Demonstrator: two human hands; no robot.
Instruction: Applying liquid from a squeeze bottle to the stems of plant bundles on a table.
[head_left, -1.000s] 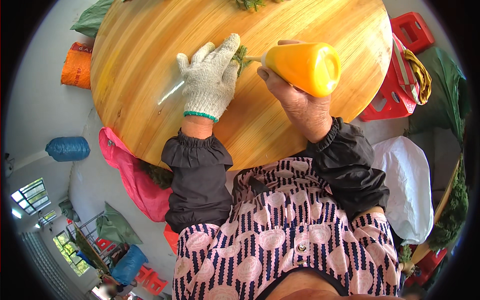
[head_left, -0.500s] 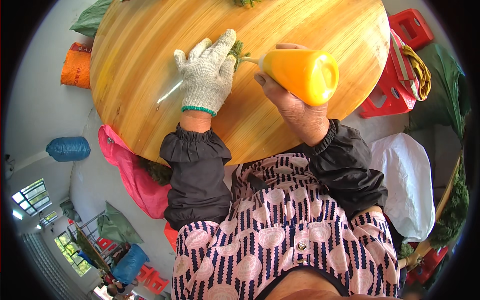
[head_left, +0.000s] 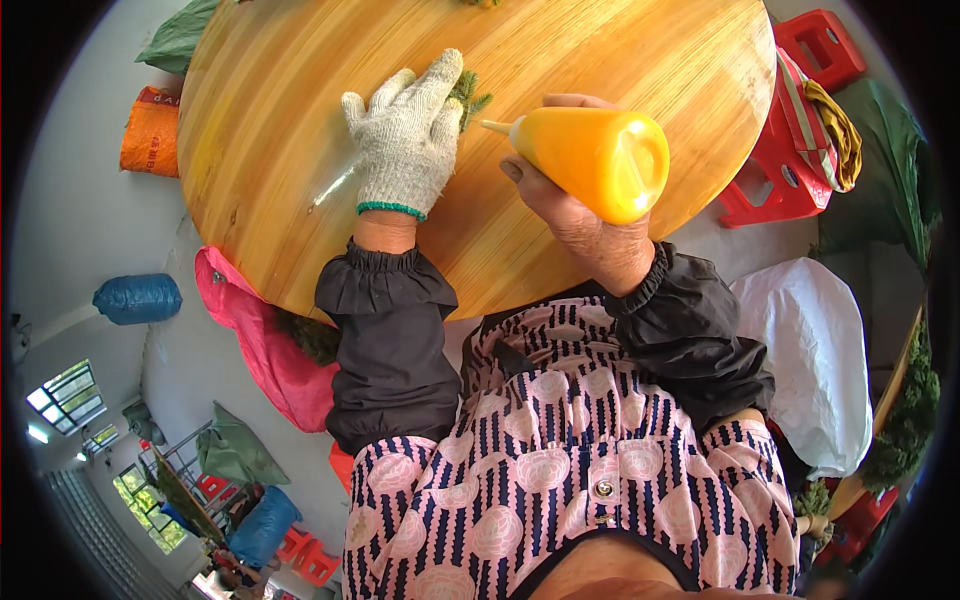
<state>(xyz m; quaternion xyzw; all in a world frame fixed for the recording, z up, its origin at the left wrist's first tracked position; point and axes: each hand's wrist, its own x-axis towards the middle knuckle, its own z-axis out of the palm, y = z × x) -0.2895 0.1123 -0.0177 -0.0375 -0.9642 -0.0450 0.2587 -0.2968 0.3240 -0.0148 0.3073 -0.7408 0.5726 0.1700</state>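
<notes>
My left hand (head_left: 408, 140), in a white knit glove with a green cuff, rests palm down on the wooden tabletop. A small green needle-leaved sprig (head_left: 470, 97) pokes out between its index finger and thumb, held against the wood; the rest of the sprig is hidden under the glove. Bare, my right hand (head_left: 578, 215) grips a yellow squeeze bottle (head_left: 595, 155) tilted on its side. The bottle's thin nozzle (head_left: 495, 127) points left, just short of the sprig, with a small gap between them.
The round wooden table (head_left: 290, 120) fills the top. Another sprig (head_left: 483, 3) lies at its far edge. Red stools (head_left: 775, 180) and a white sack (head_left: 805, 350) stand at right. A pink bag (head_left: 265, 350) and an orange sack (head_left: 152, 132) are at left.
The bottle has come slightly toward me, and its nozzle has drawn off the sprig's needles. My left hand stays on the sprig; the whole view has shifted a little.
</notes>
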